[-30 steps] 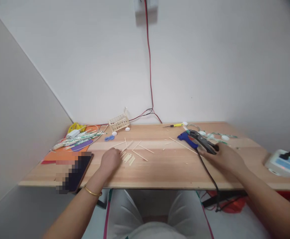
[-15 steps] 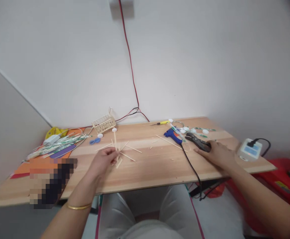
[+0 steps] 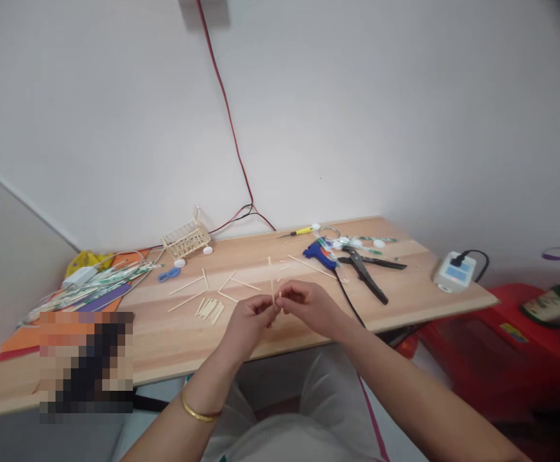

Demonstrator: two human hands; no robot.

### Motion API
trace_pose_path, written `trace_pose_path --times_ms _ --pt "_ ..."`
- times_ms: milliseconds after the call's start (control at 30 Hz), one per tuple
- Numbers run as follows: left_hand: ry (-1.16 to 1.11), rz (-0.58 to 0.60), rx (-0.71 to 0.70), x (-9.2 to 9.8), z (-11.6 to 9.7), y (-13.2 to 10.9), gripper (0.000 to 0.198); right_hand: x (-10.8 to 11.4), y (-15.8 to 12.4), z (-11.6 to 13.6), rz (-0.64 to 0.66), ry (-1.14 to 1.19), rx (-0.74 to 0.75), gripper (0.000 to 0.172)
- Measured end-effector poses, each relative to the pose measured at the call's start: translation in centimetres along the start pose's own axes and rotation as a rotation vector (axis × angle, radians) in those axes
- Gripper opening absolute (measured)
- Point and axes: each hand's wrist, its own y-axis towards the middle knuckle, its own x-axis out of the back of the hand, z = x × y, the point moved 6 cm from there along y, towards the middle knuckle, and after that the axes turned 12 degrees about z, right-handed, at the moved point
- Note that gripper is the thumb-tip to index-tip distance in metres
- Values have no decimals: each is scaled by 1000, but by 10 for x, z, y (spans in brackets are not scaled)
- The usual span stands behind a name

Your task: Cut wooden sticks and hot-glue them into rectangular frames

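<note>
My left hand (image 3: pixel 251 321) and my right hand (image 3: pixel 306 305) meet above the front middle of the wooden table (image 3: pixel 405 282). Together they pinch a thin wooden stick (image 3: pixel 271 277) that stands upright between the fingertips. Several loose sticks (image 3: pixel 210 301) lie on the table just left of my hands. Black pliers (image 3: pixel 366 273) lie open on the table to the right, apart from both hands. A blue glue gun (image 3: pixel 319 253) with a black cord rests beside them.
A small stick-built cart (image 3: pixel 186 239) stands at the back near the wall. Coloured paper and packets (image 3: pixel 92 289) pile at the left. A white power box (image 3: pixel 454 273) sits at the right edge. A red stool (image 3: pixel 491 340) is beside the table.
My right hand let go of the pliers and came left to meet my left hand. My left hand lifted a stick off the table. The view swung right.
</note>
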Motion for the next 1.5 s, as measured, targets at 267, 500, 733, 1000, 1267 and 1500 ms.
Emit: trace_pose_path --times_ms 267,500,733,1000,1267,1500 --pt "392 -121 -98 9 14 -10 14 -7 -4 -28 22 -337 -30 12" --pt "551 -92 -139 2 12 -11 13 -19 -5 -45 51 -394 -72 12" --pt "692 21 -77 -3 8 -4 14 -25 -2 -50 136 -523 -90 13" --pt "805 92 -77 -9 2 1 14 -26 -3 -47 169 -576 -97 13" --pt "763 81 -97 -11 12 -2 12 -30 -3 -47 153 -616 -143 10" --pt "721 50 -113 -11 16 -5 13 -26 -6 -42 176 -577 -146 7"
